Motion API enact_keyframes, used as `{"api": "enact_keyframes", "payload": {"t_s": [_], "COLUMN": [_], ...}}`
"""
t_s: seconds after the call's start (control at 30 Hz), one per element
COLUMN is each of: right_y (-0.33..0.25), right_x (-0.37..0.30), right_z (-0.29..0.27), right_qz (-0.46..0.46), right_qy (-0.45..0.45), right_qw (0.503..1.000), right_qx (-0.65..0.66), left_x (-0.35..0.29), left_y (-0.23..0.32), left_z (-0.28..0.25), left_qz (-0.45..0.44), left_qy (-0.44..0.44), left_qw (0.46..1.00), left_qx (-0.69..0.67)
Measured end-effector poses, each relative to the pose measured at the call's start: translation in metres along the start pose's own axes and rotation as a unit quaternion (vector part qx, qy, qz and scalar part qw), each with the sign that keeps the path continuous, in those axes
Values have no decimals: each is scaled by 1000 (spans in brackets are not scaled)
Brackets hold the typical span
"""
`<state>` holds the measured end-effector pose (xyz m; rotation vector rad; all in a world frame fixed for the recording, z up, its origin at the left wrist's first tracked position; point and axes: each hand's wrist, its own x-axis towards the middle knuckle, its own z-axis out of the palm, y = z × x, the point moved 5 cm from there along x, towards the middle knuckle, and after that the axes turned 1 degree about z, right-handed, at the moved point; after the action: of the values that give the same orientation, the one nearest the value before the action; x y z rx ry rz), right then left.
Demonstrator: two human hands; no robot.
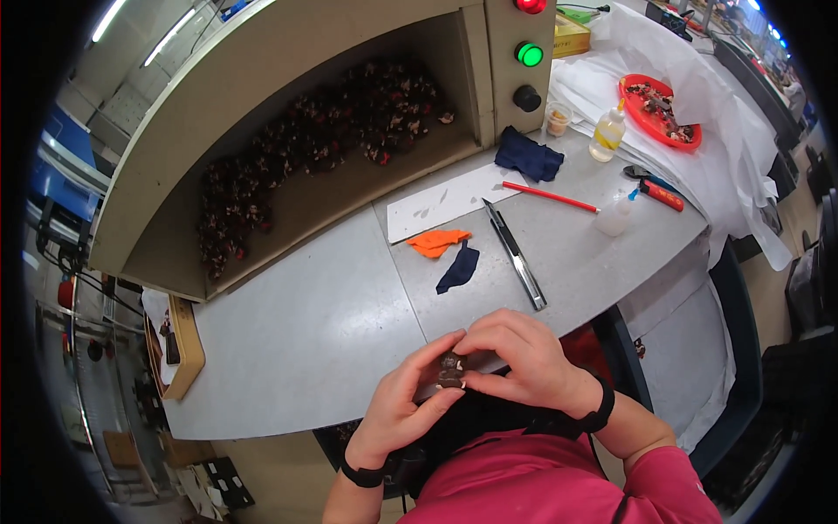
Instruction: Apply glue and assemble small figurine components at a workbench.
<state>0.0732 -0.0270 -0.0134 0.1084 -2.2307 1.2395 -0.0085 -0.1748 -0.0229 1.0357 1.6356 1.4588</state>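
Grey table (305, 332), hands (406, 397) (524, 354) half-curled round brown piece (451, 375)

By the grey tabletop's (305, 332) front edge, we saw a knobbly piece (451, 371), dark brown with cream patches. Toward the back edge we had a white sheet (449, 204) smudged grey, orange and navy rags (436, 242); toward the right corner, a red tool handle (663, 196). We wore a pink shirt (515, 480) and black wristbands (600, 407).
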Motion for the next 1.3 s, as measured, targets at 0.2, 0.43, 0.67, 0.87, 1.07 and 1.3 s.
{"api": "enact_keyframes", "payload": {"t_s": [0.2,0.43,0.67,0.87,1.07,1.3], "right_y": [-2,-6,-10,57,117,165], "right_x": [2,-3,-43,-167,-293,-351], "right_z": [-1,-11,-78,-230,-258,-200], "right_qz": [2,25,189,405,589,641], "right_qy": [-2,-41,-33,268,206,143], "right_qw": [1000,998,976,873,776,753], "right_qx": [29,49,100,44,-92,-25], "left_x": [-5,-4,-14,-18,-10,-8], "left_y": [-4,-2,-12,-18,-19,-17], "left_z": [2,12,1,-5,2,7], "left_qz": [19,14,-22,-3,-26,-18], "left_qy": [-17,-23,116,111,38,77], "left_qw": [998,994,993,989,989,986], "left_qx": [-59,-109,-10,101,143,150]}}
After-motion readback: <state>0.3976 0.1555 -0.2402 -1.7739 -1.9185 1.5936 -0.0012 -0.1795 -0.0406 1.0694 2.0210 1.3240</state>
